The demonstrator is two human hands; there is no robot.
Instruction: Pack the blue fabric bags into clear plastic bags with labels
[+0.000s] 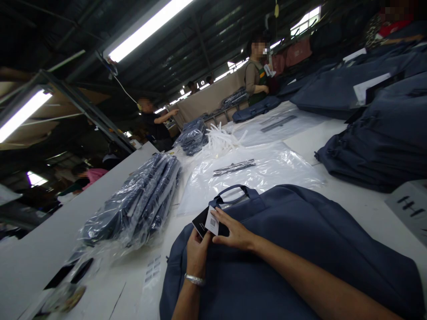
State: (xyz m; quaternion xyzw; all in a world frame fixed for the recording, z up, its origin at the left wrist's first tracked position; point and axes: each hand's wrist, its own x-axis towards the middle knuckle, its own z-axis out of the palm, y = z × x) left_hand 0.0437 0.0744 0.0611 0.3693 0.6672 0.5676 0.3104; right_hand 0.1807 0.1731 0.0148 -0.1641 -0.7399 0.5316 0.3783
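A navy blue bag (300,231) with a carry handle (230,191) lies flat on the white table in front of me. Over its upper left part, my left hand (197,249) pinches a black hang tag (200,223) with small pale print. My right hand (233,232) has its thumb and fingers on a white card (212,222) bearing a square printed code, which overlaps the black tag. Whether the tag and card are joined is hidden by the fingers. A silvery bracelet (195,279) circles my left wrist.
Plastic-wrapped navy bags (133,204) are piled on the left. Beyond my bag lie clear plastic bags (276,169) and a heap of white strips (222,140). More navy bags (383,133) and a grey box (410,209) stand right. Several people work farther back, one person (256,75) across the table.
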